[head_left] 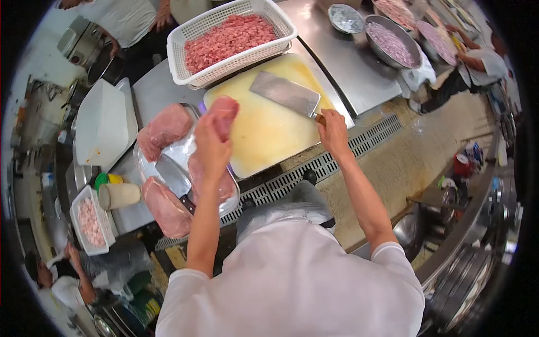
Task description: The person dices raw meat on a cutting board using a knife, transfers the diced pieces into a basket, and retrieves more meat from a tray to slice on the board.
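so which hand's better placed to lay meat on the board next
Probably the left hand: it holds meat at the edge of the cutting board; the right hand grips the cleaver.

A white short-sleeved shirt (pixel 303 281) tops grey trousers (pixel 304 195).

One cleaver (pixel 286 92), one black-handled knife (pixel 174 176), one cutting board (pixel 269 132), one large white basket (pixel 177 50)

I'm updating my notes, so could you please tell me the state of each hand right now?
Left hand: closed, holding a piece of raw meat.
Right hand: closed, holding the cleaver.
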`<state>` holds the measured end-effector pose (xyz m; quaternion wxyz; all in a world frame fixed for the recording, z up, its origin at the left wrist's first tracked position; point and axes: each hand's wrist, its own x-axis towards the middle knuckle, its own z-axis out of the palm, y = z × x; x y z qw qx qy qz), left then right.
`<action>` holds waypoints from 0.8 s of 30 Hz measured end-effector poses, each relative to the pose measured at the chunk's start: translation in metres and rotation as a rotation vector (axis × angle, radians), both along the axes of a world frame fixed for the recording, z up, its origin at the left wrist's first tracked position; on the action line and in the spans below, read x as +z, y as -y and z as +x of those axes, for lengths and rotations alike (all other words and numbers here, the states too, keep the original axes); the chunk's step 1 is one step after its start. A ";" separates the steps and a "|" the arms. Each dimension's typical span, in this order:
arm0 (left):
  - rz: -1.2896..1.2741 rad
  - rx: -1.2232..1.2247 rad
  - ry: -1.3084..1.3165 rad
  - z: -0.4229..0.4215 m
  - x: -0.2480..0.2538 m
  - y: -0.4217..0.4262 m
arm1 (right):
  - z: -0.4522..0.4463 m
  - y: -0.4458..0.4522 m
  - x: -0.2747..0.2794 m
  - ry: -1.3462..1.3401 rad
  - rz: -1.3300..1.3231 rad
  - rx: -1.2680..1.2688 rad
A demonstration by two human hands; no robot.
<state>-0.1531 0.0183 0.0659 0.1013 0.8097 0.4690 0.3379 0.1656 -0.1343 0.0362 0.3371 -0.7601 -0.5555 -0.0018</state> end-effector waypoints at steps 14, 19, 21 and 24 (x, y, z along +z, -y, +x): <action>-0.419 -0.079 -0.209 0.025 -0.009 -0.020 | 0.088 -0.001 0.042 -0.539 -0.404 0.283; -0.262 -0.342 -0.184 0.043 0.014 -0.029 | 0.090 0.009 0.064 -0.849 -0.590 0.192; -0.304 -0.363 -0.179 0.048 0.008 -0.035 | 0.087 0.011 0.066 -0.897 -0.702 0.188; -0.334 -0.255 -0.185 0.062 -0.002 -0.035 | 0.073 0.012 0.066 -0.823 -0.617 0.183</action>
